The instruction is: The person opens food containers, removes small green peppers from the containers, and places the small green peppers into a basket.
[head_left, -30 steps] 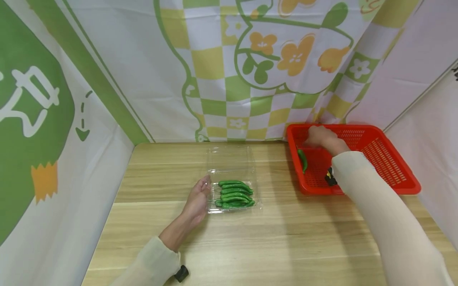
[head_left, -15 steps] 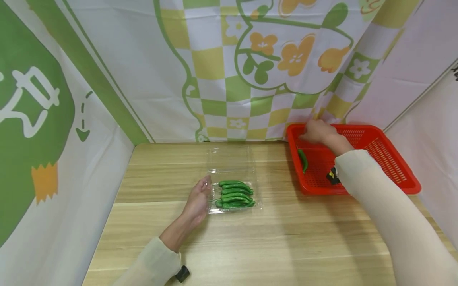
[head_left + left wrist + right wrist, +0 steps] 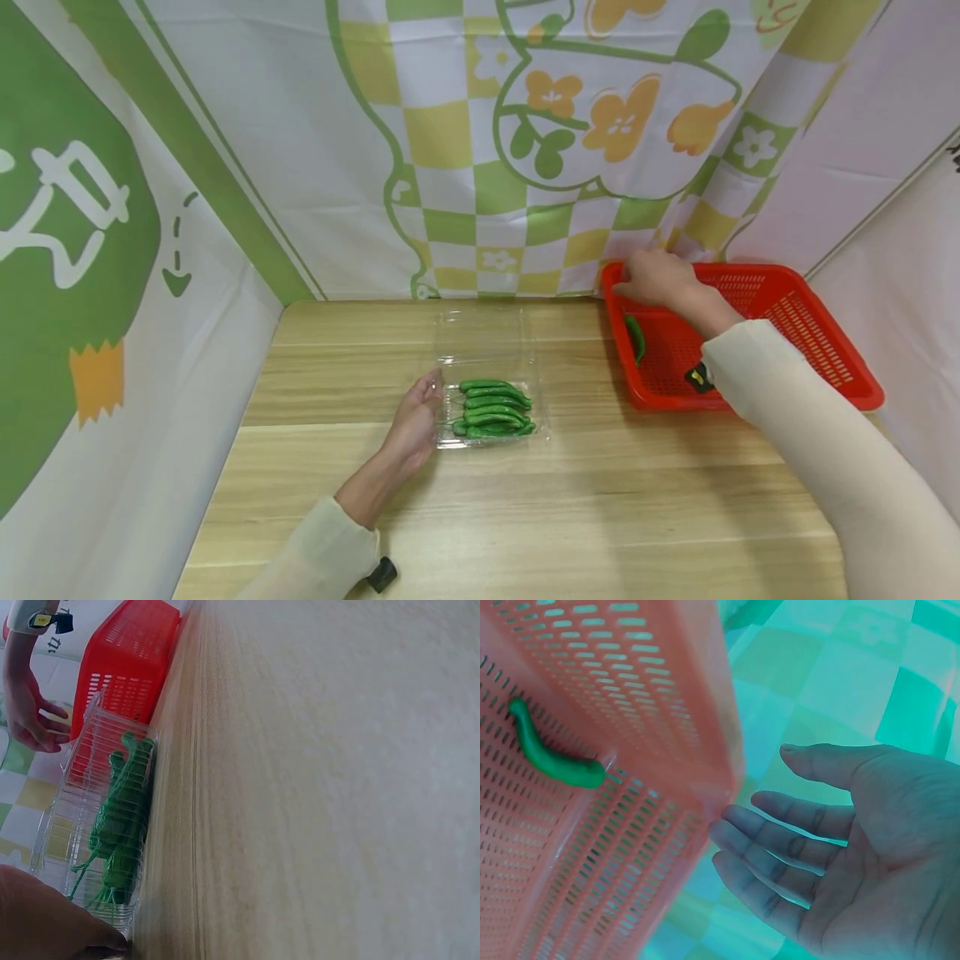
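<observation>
Red basket sits at three o'clock from the clear container, and here's the right hand at the basket's ten o'clock corner, far nearer than the left hand on the container's nine o'clock edge, pinching or not, can't tell. Right fingers spread, nothing held! Lone green pepper lies inside the basket, six o'clock from them, long axis roughly twelve-to-six.

The head view is bright, with soft shadows on the table near five o'clock. The left wrist view is dimmer, with pale shine at three. The right wrist view looks blue-green (like underwater), the right hand shaded at four.
</observation>
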`<state>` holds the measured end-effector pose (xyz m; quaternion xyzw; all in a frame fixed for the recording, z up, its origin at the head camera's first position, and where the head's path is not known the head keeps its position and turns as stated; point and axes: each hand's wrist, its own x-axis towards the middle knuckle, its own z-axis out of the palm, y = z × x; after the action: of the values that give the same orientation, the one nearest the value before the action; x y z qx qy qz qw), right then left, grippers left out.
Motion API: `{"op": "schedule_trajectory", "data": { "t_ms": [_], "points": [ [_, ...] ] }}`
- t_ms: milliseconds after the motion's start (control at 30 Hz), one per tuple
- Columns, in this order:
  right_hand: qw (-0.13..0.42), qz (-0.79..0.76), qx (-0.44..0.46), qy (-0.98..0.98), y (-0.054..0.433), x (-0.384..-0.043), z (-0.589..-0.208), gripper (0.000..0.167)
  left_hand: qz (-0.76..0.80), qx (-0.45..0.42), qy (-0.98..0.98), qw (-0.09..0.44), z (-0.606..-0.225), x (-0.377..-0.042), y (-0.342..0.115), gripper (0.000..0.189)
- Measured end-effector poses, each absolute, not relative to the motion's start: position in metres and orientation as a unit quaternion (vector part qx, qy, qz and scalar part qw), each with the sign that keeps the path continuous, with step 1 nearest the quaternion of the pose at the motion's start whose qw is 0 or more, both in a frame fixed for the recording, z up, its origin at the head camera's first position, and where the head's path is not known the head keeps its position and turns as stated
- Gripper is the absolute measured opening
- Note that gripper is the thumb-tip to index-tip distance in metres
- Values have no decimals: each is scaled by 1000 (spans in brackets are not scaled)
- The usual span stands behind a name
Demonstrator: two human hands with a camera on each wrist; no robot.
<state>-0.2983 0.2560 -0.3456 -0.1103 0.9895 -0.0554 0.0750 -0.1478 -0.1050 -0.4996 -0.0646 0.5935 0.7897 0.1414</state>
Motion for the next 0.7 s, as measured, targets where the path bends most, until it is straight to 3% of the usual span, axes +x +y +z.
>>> {"op": "schedule_trajectory", "data": {
  "t_ms": [233,367,700],
  "points": [
    [45,-52,-135,988,238,-288,-343,37,789,-62,595,144,-499,-147,-105,58],
    [34,-40,-153,987,224,-281,-340,26,787,-60,596,144,-498,-148,-105,58],
    [38,-38,-198,979,192,-264,-339,18,784,-63,600,144,-499,-148,-106,58]
  ]
}}
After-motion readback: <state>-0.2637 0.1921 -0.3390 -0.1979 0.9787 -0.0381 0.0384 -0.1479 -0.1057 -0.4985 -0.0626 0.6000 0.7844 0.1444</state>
